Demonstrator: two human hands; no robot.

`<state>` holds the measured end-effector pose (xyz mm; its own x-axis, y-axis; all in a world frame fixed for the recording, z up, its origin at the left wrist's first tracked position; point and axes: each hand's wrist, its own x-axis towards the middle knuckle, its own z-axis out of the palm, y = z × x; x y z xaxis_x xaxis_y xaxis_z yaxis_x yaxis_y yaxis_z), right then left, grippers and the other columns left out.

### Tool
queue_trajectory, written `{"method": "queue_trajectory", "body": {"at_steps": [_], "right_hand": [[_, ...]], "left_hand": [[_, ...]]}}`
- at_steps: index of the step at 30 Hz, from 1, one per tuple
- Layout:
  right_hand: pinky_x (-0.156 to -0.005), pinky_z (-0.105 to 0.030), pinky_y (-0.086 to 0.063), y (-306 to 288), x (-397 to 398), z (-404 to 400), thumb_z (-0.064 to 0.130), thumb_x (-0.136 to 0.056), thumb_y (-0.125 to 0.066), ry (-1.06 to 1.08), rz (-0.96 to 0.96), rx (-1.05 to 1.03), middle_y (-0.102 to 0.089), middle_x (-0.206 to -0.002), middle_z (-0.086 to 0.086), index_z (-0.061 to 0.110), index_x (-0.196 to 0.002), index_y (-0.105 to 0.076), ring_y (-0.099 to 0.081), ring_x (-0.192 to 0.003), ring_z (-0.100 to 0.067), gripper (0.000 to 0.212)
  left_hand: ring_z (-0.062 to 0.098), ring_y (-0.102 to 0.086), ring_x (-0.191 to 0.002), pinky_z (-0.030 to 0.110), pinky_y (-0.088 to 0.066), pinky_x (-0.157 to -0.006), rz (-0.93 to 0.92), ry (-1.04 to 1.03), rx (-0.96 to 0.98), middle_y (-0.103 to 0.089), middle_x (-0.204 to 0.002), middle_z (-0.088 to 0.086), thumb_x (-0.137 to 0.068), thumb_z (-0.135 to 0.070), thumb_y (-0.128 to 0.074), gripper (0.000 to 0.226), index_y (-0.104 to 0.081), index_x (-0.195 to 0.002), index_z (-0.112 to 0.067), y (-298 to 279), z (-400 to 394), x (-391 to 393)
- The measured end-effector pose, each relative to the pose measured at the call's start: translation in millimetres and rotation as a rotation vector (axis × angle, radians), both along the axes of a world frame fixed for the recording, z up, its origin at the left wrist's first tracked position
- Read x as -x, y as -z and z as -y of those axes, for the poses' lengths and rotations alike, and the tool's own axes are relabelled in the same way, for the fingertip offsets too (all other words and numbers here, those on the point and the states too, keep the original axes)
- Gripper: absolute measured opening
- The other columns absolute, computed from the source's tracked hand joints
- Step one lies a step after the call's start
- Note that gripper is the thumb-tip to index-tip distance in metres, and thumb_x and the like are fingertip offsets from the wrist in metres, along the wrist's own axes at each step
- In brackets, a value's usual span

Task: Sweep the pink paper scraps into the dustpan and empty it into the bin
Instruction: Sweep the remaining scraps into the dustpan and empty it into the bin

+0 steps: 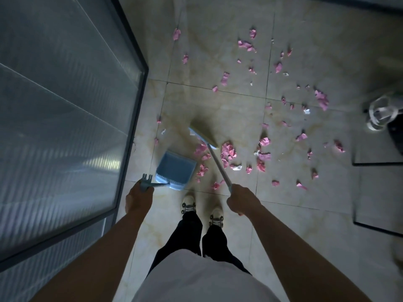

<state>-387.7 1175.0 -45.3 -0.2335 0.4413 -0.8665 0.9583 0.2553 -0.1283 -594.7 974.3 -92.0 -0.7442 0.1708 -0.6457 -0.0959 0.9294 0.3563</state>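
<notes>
Nearest the lens hung a white shirt hem (202, 277) over dark trousers, with two pale shoes (189, 204) planted on the floor. Both bare arms reached forward. One left hand (139, 198) was clenched round the dustpan handle (146, 182), and the right hand (241, 200) was wrapped tight round the broom pole (219, 165).

Just ahead of the shoes sat the blue dustpan (175, 168), its mouth turned to the right and looking empty of paper. A small heap of pink scraps (201, 159) lay just beside that mouth, between pan and broom head (204, 132), which was blurred and stood slightly beyond. Judging from this, the gathering was barely begun. To do it well, the pan lip would want pressing flat on the tile so paper could not slide under, and the broom would want short, low pulls toward the pan, since crumpled paper is light and a hard flick would probably scatter it. The far pieces likely needed herding into one pile first.

Beyond, many more scraps were strewn wide across the glossy cream tile floor (235, 20), mixed with a few white bits. On the left ran a dark-framed ribbed glass partition (65, 94). At the right edge stood a dark bin (394, 136) with a pale liner, well apart from the pan.
</notes>
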Motion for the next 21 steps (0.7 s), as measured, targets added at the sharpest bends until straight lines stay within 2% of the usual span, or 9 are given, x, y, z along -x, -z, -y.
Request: {"method": "queue_trajectory", "body": {"at_steps": [1,4,6,8,11,16,18,20,21], "right_hand": [[-0.071,-0.032,-0.058,-3,0,2,0.007,-0.086,-0.050,-0.015,-0.007,0.005,-0.055,-0.080,0.000,0.011,-0.119,-0.053,-0.066,-0.073,-0.021,0.034],[-0.052,-0.024,-0.051,-15,1,-3,0.010,-0.087,-0.051,0.001,-0.029,0.039,-0.056,-0.076,0.001,0.007,-0.115,-0.056,-0.062,-0.058,-0.014,0.029],[-0.048,-0.022,-0.046,-24,2,-8,0.013,-0.088,-0.052,0.030,-0.049,0.053,-0.060,-0.079,-0.002,0.005,-0.111,-0.058,-0.061,-0.059,-0.014,0.025],[-0.053,-0.023,-0.048,-31,8,-6,0.013,-0.089,-0.053,0.050,-0.067,0.064,-0.061,-0.084,-0.004,0.005,-0.108,-0.054,-0.061,-0.068,-0.016,0.020],[-0.072,-0.033,-0.054,-33,27,8,0.014,-0.089,-0.049,0.043,-0.076,0.059,-0.063,-0.101,-0.010,0.006,-0.113,-0.052,-0.064,-0.089,-0.025,0.025],[-0.088,-0.040,-0.053,-16,82,17,0.016,-0.091,-0.046,0.005,-0.110,0.016,-0.062,-0.117,-0.017,0.002,-0.118,-0.052,-0.062,-0.105,-0.031,0.031],[-0.086,-0.038,-0.052,-15,110,13,0.016,-0.094,-0.043,-0.055,-0.124,-0.009,-0.061,-0.117,-0.017,-0.002,-0.118,-0.053,-0.060,-0.109,-0.033,0.032],[-0.073,-0.030,-0.049,-17,142,9,0.016,-0.095,-0.043,-0.090,-0.142,-0.010,-0.062,-0.106,-0.015,-0.003,-0.115,-0.057,-0.060,-0.108,-0.035,0.032],[-0.071,-0.028,-0.046,-17,157,6,0.015,-0.095,-0.043,-0.118,-0.148,0.000,-0.062,-0.108,-0.018,-0.004,-0.114,-0.059,-0.060,-0.108,-0.035,0.031]], "left_hand": [[0.037,-0.061,-0.104,0.046,-0.050,-0.092,0.004,-0.010,-0.007,-0.066,-0.114,0.014,-0.092,-0.026,-0.054,0.030,-0.060,-0.120,-0.018,-2,1,0],[0.037,-0.060,-0.105,0.044,-0.048,-0.093,0.009,-0.065,-0.029,-0.067,-0.114,0.013,-0.092,-0.027,-0.054,0.028,-0.061,-0.118,-0.018,-2,7,0],[0.037,-0.060,-0.109,0.044,-0.046,-0.095,0.008,-0.081,-0.017,-0.066,-0.116,0.013,-0.092,-0.027,-0.053,0.030,-0.061,-0.119,-0.017,-3,12,1],[0.038,-0.059,-0.110,0.046,-0.046,-0.096,0.002,-0.080,0.013,-0.066,-0.117,0.014,-0.092,-0.028,-0.053,0.030,-0.060,-0.119,-0.016,-3,18,1],[0.040,-0.060,-0.108,0.048,-0.048,-0.095,-0.009,-0.089,0.045,-0.066,-0.115,0.015,-0.090,-0.028,-0.055,0.030,-0.061,-0.117,-0.015,-5,30,0],[0.043,-0.059,-0.109,0.046,-0.049,-0.093,-0.030,-0.181,0.060,-0.065,-0.118,0.019,-0.089,-0.026,-0.058,0.035,-0.060,-0.122,-0.014,-10,56,-3],[0.042,-0.058,-0.109,0.044,-0.046,-0.090,-0.033,-0.217,0.072,-0.064,-0.119,0.020,-0.090,-0.025,-0.057,0.035,-0.061,-0.123,-0.012,-13,66,-3],[0.043,-0.057,-0.109,0.043,-0.045,-0.090,-0.034,-0.251,0.076,-0.063,-0.119,0.022,-0.090,-0.023,-0.057,0.035,-0.060,-0.122,-0.009,-15,76,-3],[0.043,-0.057,-0.109,0.043,-0.045,-0.090,-0.033,-0.261,0.075,-0.062,-0.119,0.022,-0.091,-0.022,-0.057,0.035,-0.059,-0.122,-0.008,-14,82,-3]]}}
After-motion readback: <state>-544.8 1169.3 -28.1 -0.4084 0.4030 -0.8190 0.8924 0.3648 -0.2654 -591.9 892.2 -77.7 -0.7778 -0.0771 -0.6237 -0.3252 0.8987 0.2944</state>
